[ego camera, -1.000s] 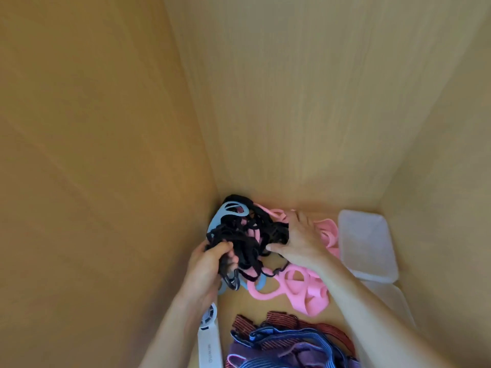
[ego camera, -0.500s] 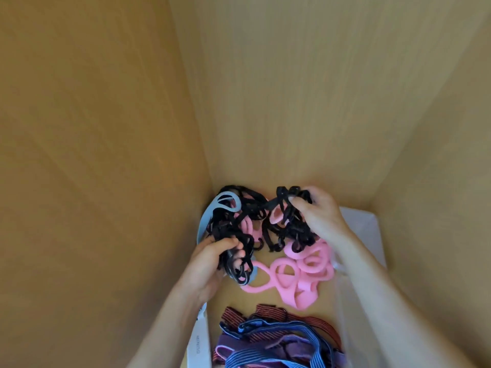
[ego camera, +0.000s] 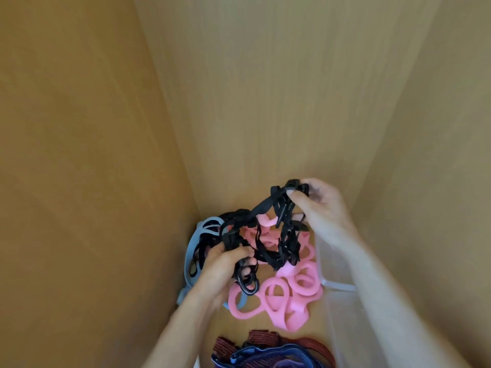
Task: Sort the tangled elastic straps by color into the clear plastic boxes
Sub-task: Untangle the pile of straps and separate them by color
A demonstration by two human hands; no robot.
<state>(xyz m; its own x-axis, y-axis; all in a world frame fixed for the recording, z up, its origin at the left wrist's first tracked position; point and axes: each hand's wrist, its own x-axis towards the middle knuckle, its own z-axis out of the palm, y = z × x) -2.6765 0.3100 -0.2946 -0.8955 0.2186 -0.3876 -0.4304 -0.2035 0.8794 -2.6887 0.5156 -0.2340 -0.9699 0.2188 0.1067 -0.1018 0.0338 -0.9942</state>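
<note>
- Black straps (ego camera: pixel 268 235) are stretching wider than half a second ago, their right end lifting higher.
- Left hand (ego camera: pixel 225 266) is curling round the low black loops, beside the blue strap (ego camera: pixel 194 243).
- Pink straps (ego camera: pixel 292 296) are lying underneath, one loop snagging.
- Right hand (ego camera: pixel 318 208) is pinching the top end, raised.
- Untangling step: black is likely needing pulling free, then dropping into the clear plastic box (ego camera: pixel 338 286).

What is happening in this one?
A person is working on a tangle of black straps inside a wooden compartment. The left hand grips the lower end of the bundle, and the right hand pinches its upper end, held higher. Pink straps lie beneath, some caught among the black ones, with a light blue strap at the left. No strap shows in the visible part of the clear plastic box at the right.
</note>
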